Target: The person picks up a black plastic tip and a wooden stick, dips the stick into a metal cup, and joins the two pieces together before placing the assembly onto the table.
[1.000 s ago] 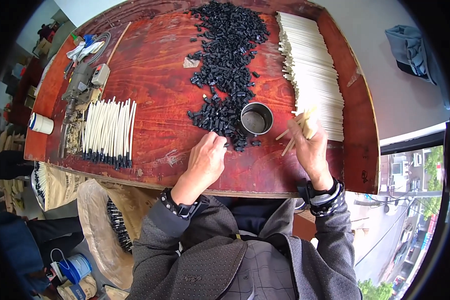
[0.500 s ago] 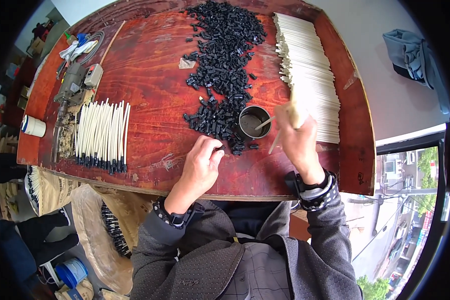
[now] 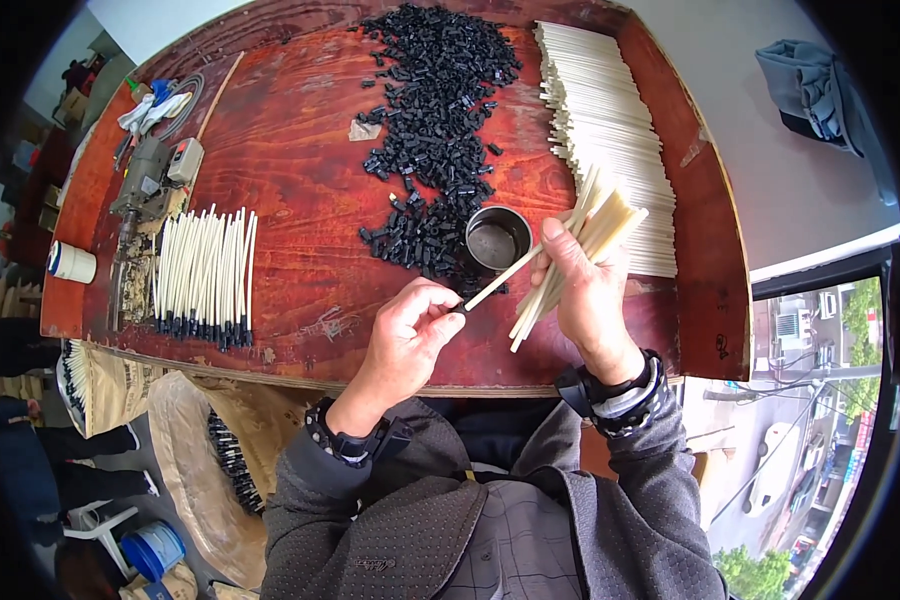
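Observation:
Between thumb and fingers, my left hand (image 3: pixel 406 335) pinches a small black plastic cap (image 3: pixel 458 307). My right hand (image 3: pixel 592 290) is closed round a bundle of cream-white sticks (image 3: pixel 610 222). One stick (image 3: pixel 505 280) juts out from the bundle toward the left, its tip meeting the black cap or very close to it. Just beyond the hands stands a round metal cup (image 3: pixel 497 239), its inside dark. A long heap of loose black caps (image 3: pixel 435 140) runs up the middle of the table, past my left hand.
Plain sticks (image 3: pixel 610 120) lie in a thick row along the right side of the red wooden table (image 3: pixel 300 190). Sticks with black ends (image 3: pixel 205 275) are stacked at left, beside a small motor device (image 3: pixel 145 175). A white tub (image 3: pixel 71 262) lies on the left rim.
My right hand has drawn back from above the cup and turned, bringing one stick's tip to the cap in my left hand. My left hand has moved slightly nearer me.

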`<state>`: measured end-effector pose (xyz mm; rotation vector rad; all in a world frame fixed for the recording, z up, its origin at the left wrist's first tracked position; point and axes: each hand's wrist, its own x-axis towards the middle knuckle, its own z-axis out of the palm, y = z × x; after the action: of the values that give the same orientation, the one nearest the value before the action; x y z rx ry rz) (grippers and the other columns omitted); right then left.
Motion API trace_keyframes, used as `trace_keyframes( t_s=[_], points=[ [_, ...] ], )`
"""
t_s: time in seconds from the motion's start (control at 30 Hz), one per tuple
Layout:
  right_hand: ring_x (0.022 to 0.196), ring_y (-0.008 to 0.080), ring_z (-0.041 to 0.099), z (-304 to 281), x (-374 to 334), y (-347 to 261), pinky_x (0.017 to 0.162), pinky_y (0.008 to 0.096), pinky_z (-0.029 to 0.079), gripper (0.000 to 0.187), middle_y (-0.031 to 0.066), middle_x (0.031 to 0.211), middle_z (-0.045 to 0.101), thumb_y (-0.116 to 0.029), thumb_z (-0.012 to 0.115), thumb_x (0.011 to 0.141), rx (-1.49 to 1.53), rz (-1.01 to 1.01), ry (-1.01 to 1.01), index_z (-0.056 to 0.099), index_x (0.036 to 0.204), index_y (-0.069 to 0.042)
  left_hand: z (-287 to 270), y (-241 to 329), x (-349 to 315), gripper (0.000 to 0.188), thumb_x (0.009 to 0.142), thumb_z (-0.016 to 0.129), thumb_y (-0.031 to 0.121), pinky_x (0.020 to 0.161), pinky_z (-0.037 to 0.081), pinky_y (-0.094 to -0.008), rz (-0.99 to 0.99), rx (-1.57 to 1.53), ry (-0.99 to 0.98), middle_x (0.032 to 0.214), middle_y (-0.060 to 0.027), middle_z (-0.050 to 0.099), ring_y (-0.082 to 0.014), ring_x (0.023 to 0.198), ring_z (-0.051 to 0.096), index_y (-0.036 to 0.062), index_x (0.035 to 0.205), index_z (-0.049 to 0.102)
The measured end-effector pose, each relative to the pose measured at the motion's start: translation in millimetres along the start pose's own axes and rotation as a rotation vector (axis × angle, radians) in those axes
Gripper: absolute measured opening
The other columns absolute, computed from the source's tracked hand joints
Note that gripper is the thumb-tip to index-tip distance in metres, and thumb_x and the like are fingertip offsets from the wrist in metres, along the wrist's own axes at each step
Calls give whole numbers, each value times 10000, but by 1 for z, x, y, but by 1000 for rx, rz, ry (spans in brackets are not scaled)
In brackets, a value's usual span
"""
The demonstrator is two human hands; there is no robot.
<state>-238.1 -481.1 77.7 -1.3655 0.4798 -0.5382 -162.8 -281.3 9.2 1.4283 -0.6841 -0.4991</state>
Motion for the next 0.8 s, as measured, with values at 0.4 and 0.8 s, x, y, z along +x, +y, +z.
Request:
trace_keyframes(
  t_s=[0.4,0.8],
  points=[
    [589,143,607,10,-12,12,539,285,508,156,37,734,617,-149,707,967,-69,-69,-43,612,1017,-36,2,0,-6,112,902,688,-47,671,465,-234,90,89,42,887,-10,571,-75,765,539,-19,991,628],
    [613,126,589,-25,8,39,571,264,478,153,31,726,614,-181,648,1018,-86,-215,130,627,1042,-31,-149,3,-46,110,911,636,43,688,512,-427,203,1099,673,902,-155,590,-350,786,615,1,1012,630]
  ],
)
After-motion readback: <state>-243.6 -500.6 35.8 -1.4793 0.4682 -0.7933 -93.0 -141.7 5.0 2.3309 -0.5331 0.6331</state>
